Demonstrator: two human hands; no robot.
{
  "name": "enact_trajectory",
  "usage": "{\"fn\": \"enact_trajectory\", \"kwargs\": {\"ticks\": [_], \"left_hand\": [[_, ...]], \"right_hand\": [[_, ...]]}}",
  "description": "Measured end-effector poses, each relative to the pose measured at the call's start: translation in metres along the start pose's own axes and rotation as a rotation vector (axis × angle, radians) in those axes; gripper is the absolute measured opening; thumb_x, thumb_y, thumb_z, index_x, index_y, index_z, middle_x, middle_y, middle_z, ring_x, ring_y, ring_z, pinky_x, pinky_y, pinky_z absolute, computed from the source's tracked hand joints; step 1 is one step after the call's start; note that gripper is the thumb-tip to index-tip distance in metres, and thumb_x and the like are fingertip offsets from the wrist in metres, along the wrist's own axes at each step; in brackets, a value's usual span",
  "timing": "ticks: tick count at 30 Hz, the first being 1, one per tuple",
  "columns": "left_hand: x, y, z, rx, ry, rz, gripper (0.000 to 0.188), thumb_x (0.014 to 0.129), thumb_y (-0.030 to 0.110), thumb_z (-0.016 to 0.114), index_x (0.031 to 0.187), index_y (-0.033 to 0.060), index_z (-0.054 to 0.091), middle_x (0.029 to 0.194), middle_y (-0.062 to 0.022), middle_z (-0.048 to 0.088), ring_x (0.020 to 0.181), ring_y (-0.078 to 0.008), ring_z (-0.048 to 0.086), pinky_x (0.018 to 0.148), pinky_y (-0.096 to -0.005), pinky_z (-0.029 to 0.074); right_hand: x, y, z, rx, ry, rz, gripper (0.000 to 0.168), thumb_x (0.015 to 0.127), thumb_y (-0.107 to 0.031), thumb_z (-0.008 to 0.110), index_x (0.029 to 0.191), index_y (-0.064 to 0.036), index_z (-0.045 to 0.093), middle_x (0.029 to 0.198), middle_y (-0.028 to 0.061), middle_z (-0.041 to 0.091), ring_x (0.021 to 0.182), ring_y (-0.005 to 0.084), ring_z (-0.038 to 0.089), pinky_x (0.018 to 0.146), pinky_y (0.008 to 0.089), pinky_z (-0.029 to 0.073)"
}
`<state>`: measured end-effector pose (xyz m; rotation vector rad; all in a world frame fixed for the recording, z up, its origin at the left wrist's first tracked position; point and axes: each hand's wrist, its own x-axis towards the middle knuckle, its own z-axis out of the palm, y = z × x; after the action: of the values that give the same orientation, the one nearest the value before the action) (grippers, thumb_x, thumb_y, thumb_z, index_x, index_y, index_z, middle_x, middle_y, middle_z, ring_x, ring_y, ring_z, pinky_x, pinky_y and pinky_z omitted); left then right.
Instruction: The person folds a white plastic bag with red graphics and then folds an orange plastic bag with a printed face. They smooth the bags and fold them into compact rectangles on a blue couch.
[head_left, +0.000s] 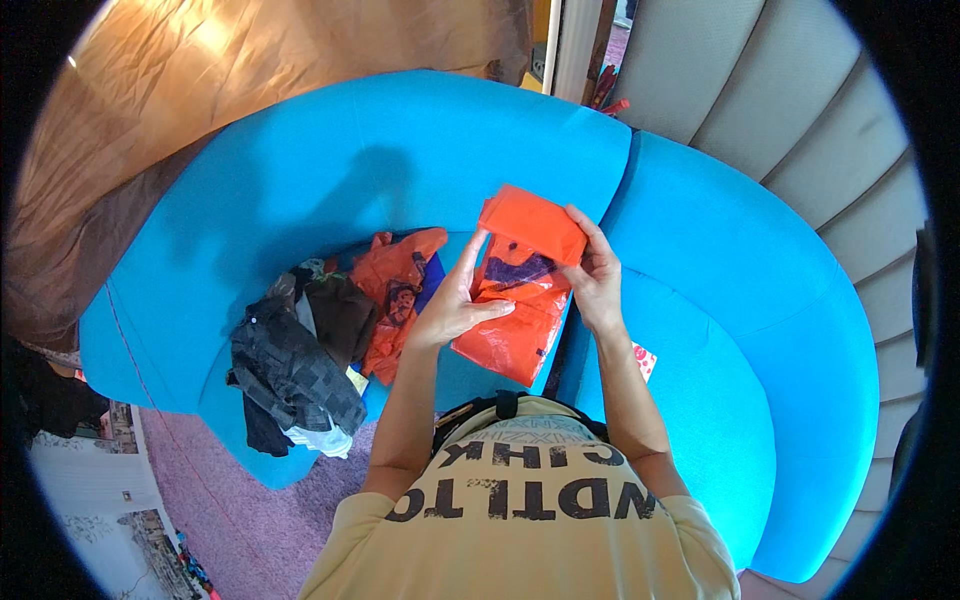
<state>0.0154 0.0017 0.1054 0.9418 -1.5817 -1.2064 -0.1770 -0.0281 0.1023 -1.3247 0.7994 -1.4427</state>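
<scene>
An orange plastic bag (517, 341) with a dark print hangs between my two hands above the blue sofa (480, 127). Its top part is folded over into a flat band. My right hand (598, 281) pinches the right end of this band, thumb in front. Along the left edge lies my left hand (454, 300), its thumb across the front of the bag and its fingers partly hidden behind. To the left on the seat, another crumpled orange plastic bag (386, 300) rests against a pile of dark clothes (292, 360).
Some white cloth (322, 439) pokes out below the pile. A red-and-white patterned item (643, 361) lies on the right seat, partly behind my right forearm. Brown sheer fabric (300, 52) hangs behind the sofa, and a padded grey panel (697, 67) stands at the right. Purple carpet (247, 510) covers the floor.
</scene>
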Motion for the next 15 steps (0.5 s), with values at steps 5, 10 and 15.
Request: {"fn": "enact_trajectory", "kwargs": {"ticks": [5,10,15], "left_hand": [[0.000,0.007,0.003,-0.209,0.009,-0.014,0.108,0.066,-0.007,0.072,0.143,0.0090,-0.002,0.147,-0.0137,0.013,0.131,-0.0219,0.026,0.106,-0.0353,0.028],[0.002,0.004,-0.001,-0.128,-0.052,0.010,0.109,0.065,-0.005,0.074,0.143,0.0054,-0.003,0.147,-0.0173,0.011,0.134,-0.0243,0.020,0.109,-0.0352,0.022],[-0.003,-0.007,-0.004,0.067,-0.084,-0.073,0.105,0.065,0.003,0.076,0.141,-0.0029,0.003,0.145,-0.0191,0.015,0.135,-0.0228,0.016,0.109,-0.0337,0.016]], "right_hand": [[0.000,-0.001,-0.005,0.047,0.025,0.061,0.036,0.085,0.003,0.054,0.121,-0.002,0.052,0.113,0.0057,0.057,0.102,0.0116,0.054,0.090,0.0252,0.043],[0.001,0.006,-0.010,0.107,-0.016,0.066,0.037,0.085,0.006,0.052,0.120,-0.003,0.053,0.116,0.0072,0.056,0.105,0.0130,0.053,0.091,0.0263,0.043],[0.000,-0.001,-0.004,0.168,-0.052,0.075,0.054,0.078,0.015,0.052,0.127,-0.004,0.046,0.123,0.0074,0.051,0.109,0.0146,0.051,0.093,0.0284,0.042]]}}
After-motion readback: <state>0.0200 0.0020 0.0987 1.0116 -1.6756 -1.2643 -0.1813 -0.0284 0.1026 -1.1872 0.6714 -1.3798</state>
